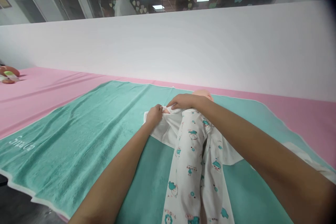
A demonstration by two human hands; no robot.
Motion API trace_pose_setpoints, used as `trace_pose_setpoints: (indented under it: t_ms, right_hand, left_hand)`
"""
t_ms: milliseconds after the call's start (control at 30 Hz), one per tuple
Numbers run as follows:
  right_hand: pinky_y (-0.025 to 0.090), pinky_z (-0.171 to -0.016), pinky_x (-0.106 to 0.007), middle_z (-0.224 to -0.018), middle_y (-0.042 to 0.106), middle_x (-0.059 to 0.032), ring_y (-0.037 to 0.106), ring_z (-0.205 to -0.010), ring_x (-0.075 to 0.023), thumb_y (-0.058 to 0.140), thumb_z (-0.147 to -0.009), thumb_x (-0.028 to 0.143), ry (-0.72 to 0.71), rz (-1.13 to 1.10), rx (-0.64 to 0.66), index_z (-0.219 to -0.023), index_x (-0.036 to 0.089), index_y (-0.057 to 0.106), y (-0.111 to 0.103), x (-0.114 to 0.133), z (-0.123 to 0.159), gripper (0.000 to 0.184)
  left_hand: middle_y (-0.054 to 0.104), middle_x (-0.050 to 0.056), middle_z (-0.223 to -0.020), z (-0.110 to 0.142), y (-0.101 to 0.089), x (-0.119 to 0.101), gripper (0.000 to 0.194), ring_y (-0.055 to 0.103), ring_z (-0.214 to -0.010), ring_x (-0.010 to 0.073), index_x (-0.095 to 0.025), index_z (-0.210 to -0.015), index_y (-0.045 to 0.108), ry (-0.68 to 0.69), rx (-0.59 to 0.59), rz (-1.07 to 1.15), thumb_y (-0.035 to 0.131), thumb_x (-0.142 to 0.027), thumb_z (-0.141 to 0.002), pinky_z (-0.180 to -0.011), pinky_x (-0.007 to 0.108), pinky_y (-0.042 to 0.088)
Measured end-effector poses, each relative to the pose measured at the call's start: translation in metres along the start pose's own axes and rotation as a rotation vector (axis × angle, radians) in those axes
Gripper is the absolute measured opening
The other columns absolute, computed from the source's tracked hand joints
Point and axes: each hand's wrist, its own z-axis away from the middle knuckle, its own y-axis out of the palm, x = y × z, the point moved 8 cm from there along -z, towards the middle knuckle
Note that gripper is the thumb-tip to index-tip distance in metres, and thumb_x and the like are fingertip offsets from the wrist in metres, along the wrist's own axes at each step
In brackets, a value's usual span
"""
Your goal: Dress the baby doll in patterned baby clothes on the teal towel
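A baby doll [203,93] lies on its back on a teal towel [86,133], its head mostly hidden behind my right arm. Printed white trousers [193,154] cover its legs, which point toward me. Around its upper body lies a white shirt [165,129], spread out to both sides. My left hand [154,114] is closed, pinching the shirt at the sleeve on the left. Just beside it, my right hand [182,101] bends over the same sleeve with its fingers closed on the cloth. A bit of the doll's pinkish hand shows between them.
Beneath the towel is a pink sheet [60,80], bounded at the back by a low white wall [168,49]. Another doll [9,71] lies at the far left. White cloth [307,155] rests at the right. Beyond the wall a person [124,6] is visible.
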Motion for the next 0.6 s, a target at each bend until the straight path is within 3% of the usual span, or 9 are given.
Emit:
trace_pose_setpoints:
  t_ms: [133, 267, 400, 600]
  right_hand:
    - [0.041, -0.078, -0.03, -0.109, 0.065, 0.0022, 0.058, -0.096, -0.0231, 0.054, -0.081, 0.036, 0.023, -0.053, -0.051, -0.107, 0.034, 0.064, -0.013, -0.007, 0.009, 0.028]
    - [0.041, -0.082, -0.032, -0.112, 0.063, 0.0031, 0.057, -0.1, -0.0243, 0.053, -0.081, 0.036, -0.002, -0.061, -0.097, -0.112, 0.036, 0.061, -0.012, -0.008, 0.008, 0.032]
    - [0.04, -0.086, -0.033, -0.123, 0.057, 0.0022, 0.053, -0.108, -0.0237, 0.046, -0.085, 0.039, -0.05, -0.062, -0.09, -0.121, 0.036, 0.053, 0.007, -0.002, -0.008, 0.037]
    - [0.04, -0.089, -0.033, -0.124, 0.056, -0.0009, 0.052, -0.11, -0.0235, 0.048, -0.083, 0.042, -0.024, -0.055, -0.034, -0.122, 0.031, 0.052, 0.027, -0.014, -0.032, 0.041]
  left_hand:
    - [0.065, 0.007, -0.094, 0.008, -0.001, -0.002, 0.022, 0.06, -0.086, 0.0203, -0.022, -0.095, 0.057, 0.051, 0.042, 0.012, 0.037, -0.019, -0.086, -0.069, 0.028, 0.042]
    - [0.063, 0.004, -0.105, 0.018, -0.004, -0.012, 0.032, 0.057, -0.095, 0.0179, -0.022, -0.106, 0.053, 0.168, 0.051, 0.091, 0.04, -0.01, -0.08, -0.076, 0.026, 0.042]
    - [0.06, 0.005, -0.111, 0.024, -0.008, -0.013, 0.037, 0.056, -0.097, 0.0196, -0.023, -0.117, 0.045, 0.21, 0.031, 0.126, 0.049, -0.02, -0.08, -0.076, 0.028, 0.043]
    - [0.057, 0.009, -0.11, 0.026, -0.01, -0.007, 0.027, 0.053, -0.102, 0.0225, -0.02, -0.111, 0.047, 0.257, 0.027, -0.157, 0.041, -0.034, -0.088, -0.079, 0.031, 0.04]
